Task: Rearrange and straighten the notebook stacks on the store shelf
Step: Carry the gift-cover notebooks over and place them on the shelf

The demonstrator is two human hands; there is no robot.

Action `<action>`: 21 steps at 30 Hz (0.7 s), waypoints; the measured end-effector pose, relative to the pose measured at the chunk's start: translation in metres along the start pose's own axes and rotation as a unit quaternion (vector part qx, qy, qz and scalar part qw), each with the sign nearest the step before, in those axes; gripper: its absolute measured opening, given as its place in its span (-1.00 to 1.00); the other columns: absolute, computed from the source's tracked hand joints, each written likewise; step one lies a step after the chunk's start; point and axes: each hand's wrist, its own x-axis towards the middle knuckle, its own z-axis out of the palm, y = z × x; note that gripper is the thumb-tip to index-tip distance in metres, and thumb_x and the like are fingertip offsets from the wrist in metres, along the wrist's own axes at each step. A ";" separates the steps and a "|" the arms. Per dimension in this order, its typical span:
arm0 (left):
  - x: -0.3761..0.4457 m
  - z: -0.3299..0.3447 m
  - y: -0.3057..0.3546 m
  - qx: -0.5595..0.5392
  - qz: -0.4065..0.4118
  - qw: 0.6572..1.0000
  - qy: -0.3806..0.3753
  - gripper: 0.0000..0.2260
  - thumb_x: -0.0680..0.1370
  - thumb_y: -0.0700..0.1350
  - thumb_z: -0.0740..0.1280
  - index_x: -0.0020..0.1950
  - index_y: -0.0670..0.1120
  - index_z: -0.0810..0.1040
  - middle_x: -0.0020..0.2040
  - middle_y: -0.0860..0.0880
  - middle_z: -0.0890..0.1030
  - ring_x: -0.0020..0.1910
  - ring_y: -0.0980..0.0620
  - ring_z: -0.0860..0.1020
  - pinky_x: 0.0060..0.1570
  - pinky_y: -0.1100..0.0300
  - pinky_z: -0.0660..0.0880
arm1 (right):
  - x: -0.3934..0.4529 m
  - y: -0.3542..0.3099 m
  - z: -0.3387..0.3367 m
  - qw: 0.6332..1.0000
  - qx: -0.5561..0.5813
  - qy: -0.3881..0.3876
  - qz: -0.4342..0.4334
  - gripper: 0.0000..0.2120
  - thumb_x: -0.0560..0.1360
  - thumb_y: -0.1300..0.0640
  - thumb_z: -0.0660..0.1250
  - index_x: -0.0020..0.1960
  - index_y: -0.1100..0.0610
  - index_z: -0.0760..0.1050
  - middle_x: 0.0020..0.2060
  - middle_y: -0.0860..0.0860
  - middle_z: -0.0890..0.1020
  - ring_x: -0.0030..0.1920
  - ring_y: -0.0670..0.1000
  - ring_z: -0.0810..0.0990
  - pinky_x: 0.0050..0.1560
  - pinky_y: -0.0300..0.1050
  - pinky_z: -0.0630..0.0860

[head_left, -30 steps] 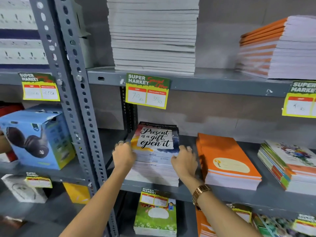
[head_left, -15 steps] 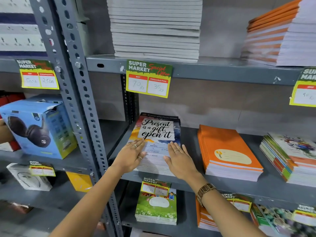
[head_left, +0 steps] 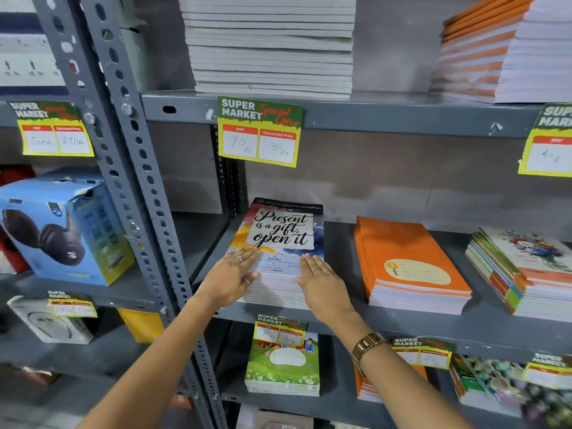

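A stack of notebooks with a "Present is a gift, open it" cover (head_left: 283,230) lies on the grey middle shelf (head_left: 337,243). My left hand (head_left: 230,275) rests flat on the stack's near left corner, fingers extended. Flat on the near right corner is my right hand (head_left: 320,283), with a gold watch on its wrist. Neither hand grips anything. An orange notebook stack (head_left: 408,261) sits to the right, and a multicoloured stack (head_left: 523,270) lies beyond it.
A perforated grey upright (head_left: 136,168) stands just left of my left arm. A blue headphone box (head_left: 62,227) sits on the left bay. Tall white (head_left: 269,44) and orange-edged (head_left: 501,48) stacks fill the upper shelf. Price tags hang from shelf edges; more notebooks lie below.
My hands went from gripping the stack's sides to lying flat on its top front corners. The stack now sits squarer, and the view has drawn closer.
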 end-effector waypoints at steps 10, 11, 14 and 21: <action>-0.002 0.003 0.004 0.001 -0.010 1.000 0.019 -0.23 0.40 0.25 -0.24 0.51 -0.10 0.15 0.53 -0.08 0.21 0.54 0.00 0.11 0.50 0.14 0.00 | 0.001 0.001 0.004 1.000 0.007 0.027 0.004 -0.51 0.61 0.05 0.12 0.44 0.30 0.22 0.42 0.23 0.34 0.45 0.18 0.29 0.45 0.02 0.21; -0.002 0.003 0.005 0.000 -0.011 1.000 0.021 -0.23 0.40 0.25 -0.24 0.50 -0.11 0.15 0.52 -0.08 0.22 0.53 -0.01 0.12 0.50 0.14 0.00 | 0.001 0.001 0.003 1.000 0.002 0.024 0.008 -0.51 0.62 0.05 0.07 0.47 0.29 0.15 0.46 0.21 0.27 0.48 0.16 0.21 0.49 -0.01 0.13; -0.003 0.004 0.005 0.006 -0.014 1.000 0.022 -0.19 0.40 0.31 -0.26 0.50 -0.11 0.16 0.52 -0.08 0.22 0.53 -0.01 0.13 0.50 0.14 0.00 | 0.001 0.000 0.005 0.999 0.005 0.041 0.003 -0.52 0.56 0.07 0.23 0.38 0.32 0.32 0.36 0.23 0.42 0.38 0.18 0.40 0.39 0.02 0.32; -0.004 0.004 0.005 0.025 -0.017 0.999 0.026 0.03 0.29 0.41 -0.53 0.50 -0.12 0.16 0.52 -0.09 0.23 0.53 -0.03 0.15 0.48 0.18 -0.03 | 0.001 0.003 0.005 0.999 0.016 0.033 -0.007 -0.50 0.63 0.04 0.04 0.49 0.26 0.10 0.49 0.18 0.22 0.51 0.12 0.15 0.51 -0.05 0.07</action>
